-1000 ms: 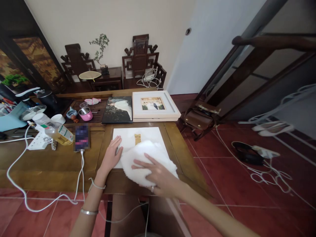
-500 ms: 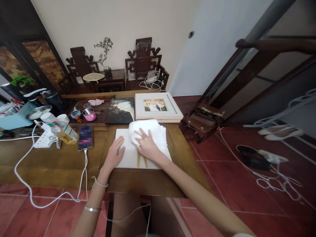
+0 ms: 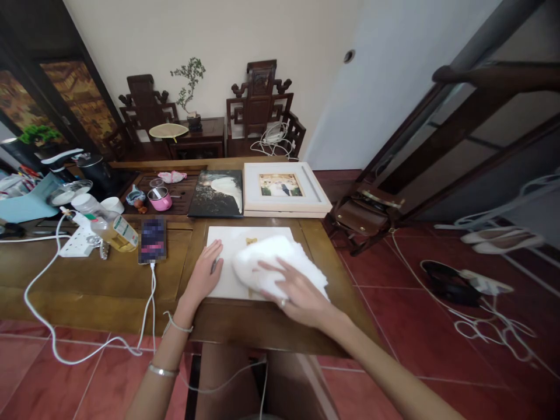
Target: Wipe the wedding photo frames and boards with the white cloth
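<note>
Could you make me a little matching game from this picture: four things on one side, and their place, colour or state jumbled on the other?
Things:
1. Cloth
2. Mug
3. Phone
4. Left hand

Descriptions:
A. Plugged into a white cable
B. Resting at the left edge of the white board
C. Pink on the outside
D. Under the spread right hand

Pairs: 1-D, 2-C, 3-A, 4-B

R hand [image 3: 300, 296] + white cloth [image 3: 275, 251] back twd near R side of white panel [image 3: 228, 283], gold fitting [image 3: 251, 240] bare again at far end, near end mostly covered
</note>
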`<state>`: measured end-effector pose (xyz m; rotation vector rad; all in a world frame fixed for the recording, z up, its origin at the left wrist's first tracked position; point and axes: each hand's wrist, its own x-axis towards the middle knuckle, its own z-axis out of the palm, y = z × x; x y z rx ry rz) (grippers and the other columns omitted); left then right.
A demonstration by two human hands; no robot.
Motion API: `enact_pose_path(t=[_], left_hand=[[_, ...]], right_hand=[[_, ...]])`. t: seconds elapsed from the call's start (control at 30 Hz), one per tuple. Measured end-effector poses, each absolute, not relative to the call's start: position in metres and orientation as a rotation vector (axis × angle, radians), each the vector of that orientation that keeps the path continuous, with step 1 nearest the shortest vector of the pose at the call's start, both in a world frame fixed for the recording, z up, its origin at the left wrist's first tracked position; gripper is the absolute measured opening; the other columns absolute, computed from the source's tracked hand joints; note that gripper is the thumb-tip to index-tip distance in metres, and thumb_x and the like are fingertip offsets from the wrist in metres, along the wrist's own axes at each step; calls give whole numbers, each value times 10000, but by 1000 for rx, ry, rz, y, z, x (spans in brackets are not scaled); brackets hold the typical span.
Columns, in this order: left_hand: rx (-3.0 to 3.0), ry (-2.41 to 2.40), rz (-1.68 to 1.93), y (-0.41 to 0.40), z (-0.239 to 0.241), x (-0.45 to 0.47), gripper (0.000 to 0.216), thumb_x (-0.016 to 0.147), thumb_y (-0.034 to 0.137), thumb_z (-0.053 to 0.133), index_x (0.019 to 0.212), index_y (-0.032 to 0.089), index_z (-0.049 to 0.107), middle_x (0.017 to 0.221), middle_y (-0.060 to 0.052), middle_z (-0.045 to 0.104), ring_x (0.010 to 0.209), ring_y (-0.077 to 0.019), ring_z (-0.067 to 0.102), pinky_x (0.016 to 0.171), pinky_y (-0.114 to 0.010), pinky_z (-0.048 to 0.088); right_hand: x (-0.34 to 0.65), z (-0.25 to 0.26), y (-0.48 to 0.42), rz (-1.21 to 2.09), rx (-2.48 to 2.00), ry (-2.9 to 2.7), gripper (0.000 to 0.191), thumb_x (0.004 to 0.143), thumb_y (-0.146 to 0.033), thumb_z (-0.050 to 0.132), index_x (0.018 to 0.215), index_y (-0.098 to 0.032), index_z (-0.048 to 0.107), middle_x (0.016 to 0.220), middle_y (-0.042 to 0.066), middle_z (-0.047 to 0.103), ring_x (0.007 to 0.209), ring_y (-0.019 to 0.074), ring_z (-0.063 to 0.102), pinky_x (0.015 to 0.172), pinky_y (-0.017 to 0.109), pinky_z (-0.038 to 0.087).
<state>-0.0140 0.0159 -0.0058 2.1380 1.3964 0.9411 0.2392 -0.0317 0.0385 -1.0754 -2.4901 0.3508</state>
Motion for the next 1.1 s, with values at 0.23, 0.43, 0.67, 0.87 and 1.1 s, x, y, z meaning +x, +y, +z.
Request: enact_pose_path(t=[0.23,0.43,0.67,0.87,1.1], left_hand=[[2023,1318,1142,10,7,-13,382,937,287,354,1258,177,530,1385,-103,474,1327,-204,378,1123,-424,262],[1762,1342,1366,8,11,-15,445,960,370,269,1310,173,459,1380,-86,478,1306,-199,401,1112,-394,276],[1854,1343,1249,9,3,-12,449,957,373,277,1296,168,490,1403,-96,453,1327,-207,375,1127,-423,255],[2048,1427,1028,12,-2,-11,406,928,317,384,1272,150,518,1400,-123,450,1337,-218,364,1123,-444,270],[2093,1427,1020,14,-2,-11,383,902,281,421,1239,156,556,1334,-120,527,1291,-228,432,1119,-462,273]], right_hand=[[186,47,36,253,-1539,-2420,310,923,-253,390,1034,-124,649,1243,174,580,1321,321,328,1050,593,221],[149,41,-6,246,-1065,-2730,265,815,-214,520,1027,-178,674,1412,126,422,1370,344,188,1073,641,72],[197,47,-63,465,-771,-2752,185,786,-204,531,879,-196,690,1335,55,528,1350,242,295,1144,521,88],[223,49,-24,358,-1196,-2515,286,909,-324,432,891,-178,677,1321,107,533,1226,249,478,1102,439,275],[165,55,60,468,-1427,-2379,390,968,-385,295,958,-182,628,1076,84,680,1077,258,577,1030,412,297]])
